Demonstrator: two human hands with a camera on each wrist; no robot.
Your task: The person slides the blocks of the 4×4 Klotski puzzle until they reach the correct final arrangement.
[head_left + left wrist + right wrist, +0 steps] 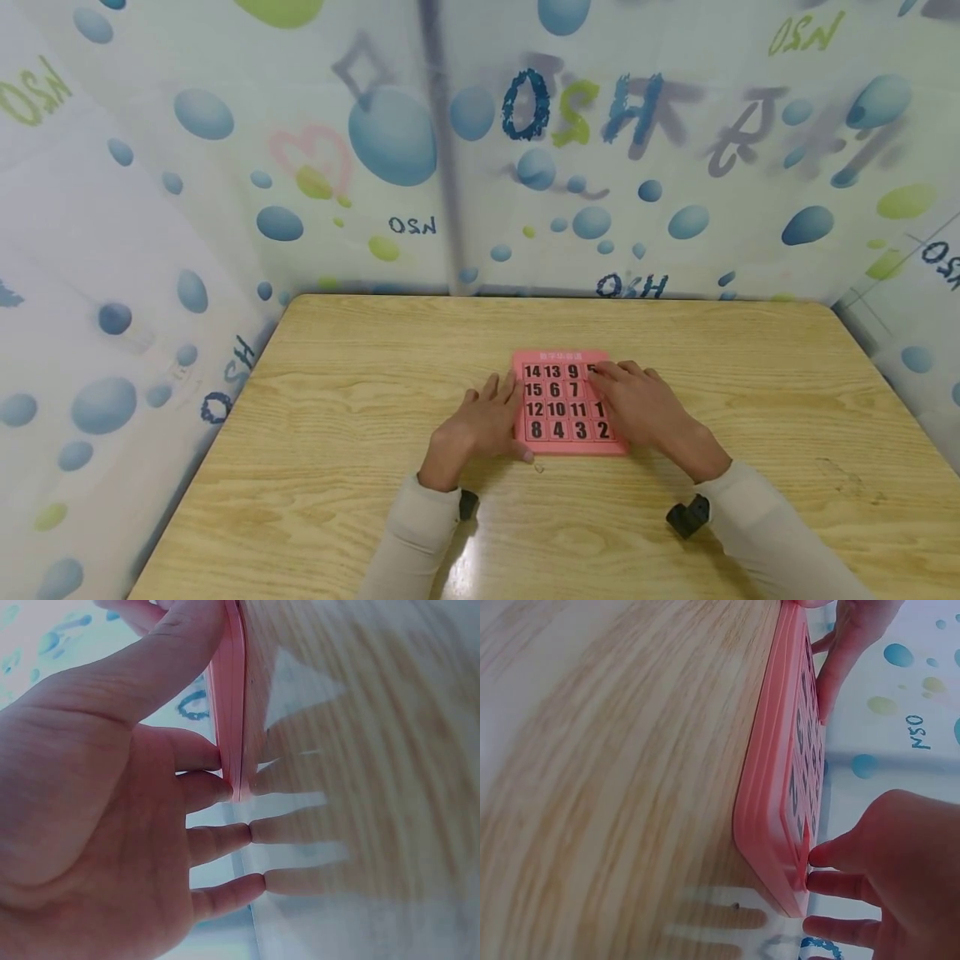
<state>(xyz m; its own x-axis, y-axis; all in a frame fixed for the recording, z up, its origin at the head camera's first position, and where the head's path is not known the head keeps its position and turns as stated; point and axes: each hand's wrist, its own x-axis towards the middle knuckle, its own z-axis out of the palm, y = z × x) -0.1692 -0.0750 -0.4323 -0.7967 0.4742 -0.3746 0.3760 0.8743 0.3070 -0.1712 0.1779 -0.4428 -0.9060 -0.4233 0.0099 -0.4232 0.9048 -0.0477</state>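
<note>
A pink sliding number puzzle [567, 448] lies flat on the wooden table, its black-numbered tiles facing up. My left hand [487, 421] holds its near left corner, the thumb at the near edge and the fingers along the left side. In the left wrist view, the left hand's [112, 802] outer fingertips touch the tabletop. My right hand [645, 408] lies over the puzzle's right side, fingertips touching the tiles around the 5 and hiding the slot below it. Seen from the right wrist, the right hand's [915, 870] thumb and fingers meet the puzzle's [761, 795] right edge.
The light wooden table [337, 375] spreads out around the puzzle. Behind and to the left hangs a white curtain [225, 167] with blue and green drops. A small dark wrist device [687, 517] sits at the right cuff, another [468, 504] at the left.
</note>
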